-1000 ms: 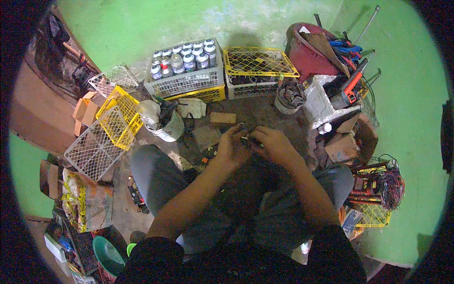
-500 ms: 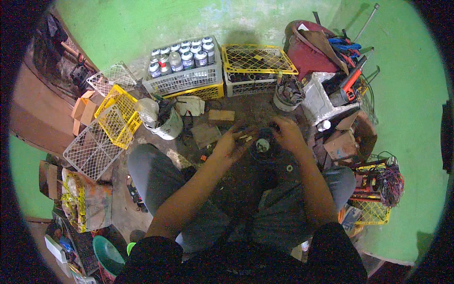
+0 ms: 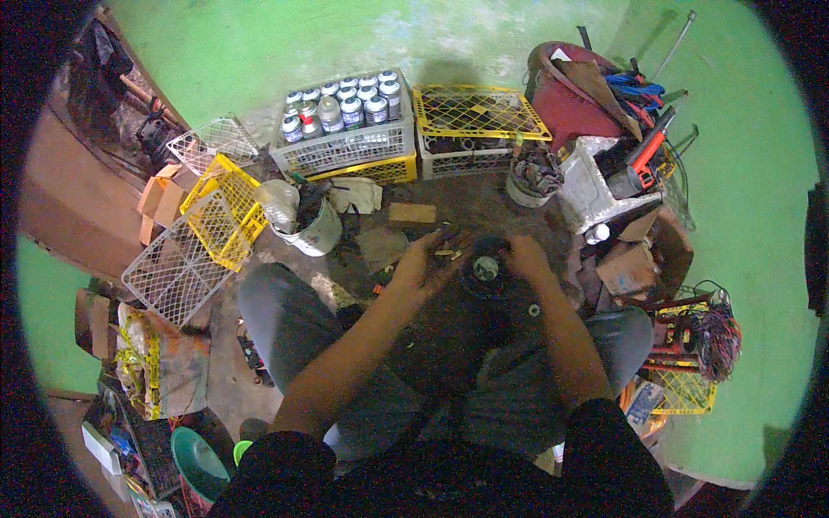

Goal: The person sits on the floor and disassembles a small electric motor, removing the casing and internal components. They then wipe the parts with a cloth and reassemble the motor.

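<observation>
Between my hands is a dark round part (image 3: 485, 268) with a pale grey disc at its centre; its exact kind is too dim to tell. My left hand (image 3: 425, 266) is at its left, half cupped, with a few small pale yellowish pieces (image 3: 449, 254) lying in the fingers. At the part's right edge my right hand (image 3: 527, 256) has its fingers bent together; what they hold, if anything, is hidden. A small pale ring (image 3: 534, 310) lies below that hand. Beyond my left hand are a tan block (image 3: 413, 213) and a flat greyish piece (image 3: 382, 246).
A grey crate (image 3: 345, 147) of spray cans and a yellow-topped crate (image 3: 482, 112) stand by the wall. White buckets (image 3: 313, 235) (image 3: 528, 195) hold scraps. At left are yellow and grey crates (image 3: 177, 259); at right, a foam box (image 3: 591, 186), cardboard (image 3: 626, 266) and bundled wires (image 3: 718, 345).
My right hand has come down closer to the dark round part's edge, its fingers more bunched. My left hand stays beside the part with the small pieces. The whole view has shifted slightly.
</observation>
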`<state>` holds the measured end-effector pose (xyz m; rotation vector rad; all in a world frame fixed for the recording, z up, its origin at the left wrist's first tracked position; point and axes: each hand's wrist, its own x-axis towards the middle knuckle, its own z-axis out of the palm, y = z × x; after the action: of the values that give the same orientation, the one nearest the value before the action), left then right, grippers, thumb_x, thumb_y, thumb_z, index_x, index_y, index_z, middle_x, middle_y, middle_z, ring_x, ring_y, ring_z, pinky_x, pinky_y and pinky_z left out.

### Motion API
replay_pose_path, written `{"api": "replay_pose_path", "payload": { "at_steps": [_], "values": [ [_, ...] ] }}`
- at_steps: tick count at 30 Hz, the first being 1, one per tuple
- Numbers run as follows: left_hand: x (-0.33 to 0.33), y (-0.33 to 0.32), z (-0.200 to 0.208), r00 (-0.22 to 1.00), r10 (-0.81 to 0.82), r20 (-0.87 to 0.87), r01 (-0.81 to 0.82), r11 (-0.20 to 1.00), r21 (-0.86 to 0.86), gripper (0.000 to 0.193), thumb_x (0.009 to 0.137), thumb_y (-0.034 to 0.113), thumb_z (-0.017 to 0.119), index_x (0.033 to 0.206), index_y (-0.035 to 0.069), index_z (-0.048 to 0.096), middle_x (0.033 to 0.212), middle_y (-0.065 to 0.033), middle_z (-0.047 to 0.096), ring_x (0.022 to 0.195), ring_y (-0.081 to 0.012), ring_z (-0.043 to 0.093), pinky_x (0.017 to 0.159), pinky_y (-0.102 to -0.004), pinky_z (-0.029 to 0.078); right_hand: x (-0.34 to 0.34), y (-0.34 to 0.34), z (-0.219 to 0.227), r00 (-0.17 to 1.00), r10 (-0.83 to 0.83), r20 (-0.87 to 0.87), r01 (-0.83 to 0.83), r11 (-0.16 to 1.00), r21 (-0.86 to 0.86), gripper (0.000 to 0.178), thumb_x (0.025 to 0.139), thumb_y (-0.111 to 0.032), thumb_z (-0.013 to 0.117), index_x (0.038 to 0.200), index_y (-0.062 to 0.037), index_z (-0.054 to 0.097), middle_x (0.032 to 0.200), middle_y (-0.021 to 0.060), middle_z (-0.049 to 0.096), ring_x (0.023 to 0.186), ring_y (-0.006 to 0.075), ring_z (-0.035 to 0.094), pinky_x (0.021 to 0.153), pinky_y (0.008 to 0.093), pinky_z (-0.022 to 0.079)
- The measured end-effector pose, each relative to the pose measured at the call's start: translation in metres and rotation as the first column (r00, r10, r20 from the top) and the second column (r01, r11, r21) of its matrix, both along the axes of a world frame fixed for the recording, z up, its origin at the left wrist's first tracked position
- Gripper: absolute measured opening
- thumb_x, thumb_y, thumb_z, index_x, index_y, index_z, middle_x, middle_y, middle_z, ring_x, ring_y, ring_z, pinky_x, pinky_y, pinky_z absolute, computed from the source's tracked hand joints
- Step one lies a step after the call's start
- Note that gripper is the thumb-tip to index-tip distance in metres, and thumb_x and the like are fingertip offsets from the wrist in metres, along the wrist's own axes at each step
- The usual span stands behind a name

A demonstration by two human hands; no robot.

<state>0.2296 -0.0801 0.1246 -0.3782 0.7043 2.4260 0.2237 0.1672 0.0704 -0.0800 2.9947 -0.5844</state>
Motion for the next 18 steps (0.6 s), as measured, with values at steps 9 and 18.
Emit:
{"api": "replay_pose_path", "payload": {
  "at_steps": [9, 18],
  "values": [
    [0.006, -0.006, 0.017, 0.996, 0.054, 0.073, -0.064, 0.988, 0.140, 0.058, 0.102, 0.047, 0.037, 0.135, 0.000, 0.045, 0.131, -0.0172, 0.055, 0.123, -0.0310, 0.053, 0.107, -0.0463, 0.043, 0.002, -0.054, 0.105, 0.946, 0.128, -0.299, -0.261, 0.848, -0.462, 0.025, 0.085, -0.011, 0.071, 0.109, -0.0024, 0.068, 0.105, 0.0183, 0.069, 0.097, 0.0347, 0.067, 0.086, 0.0421, 0.053],
    [0.006, 0.004, 0.021, 0.997, -0.033, -0.065, 0.041, 0.991, 0.129, 0.070, 0.094, 0.061, 0.048, 0.131, 0.002, 0.052, 0.121, -0.0160, 0.062, 0.110, -0.0349, 0.058, 0.094, -0.0497, 0.047, 0.025, -0.065, 0.102, 0.881, 0.296, -0.370, -0.426, 0.835, -0.348, 0.040, 0.079, -0.017, 0.080, 0.114, -0.0034, 0.066, 0.118, 0.0160, 0.060, 0.109, 0.0344, 0.062, 0.091, 0.0409, 0.053]
  ]
}}
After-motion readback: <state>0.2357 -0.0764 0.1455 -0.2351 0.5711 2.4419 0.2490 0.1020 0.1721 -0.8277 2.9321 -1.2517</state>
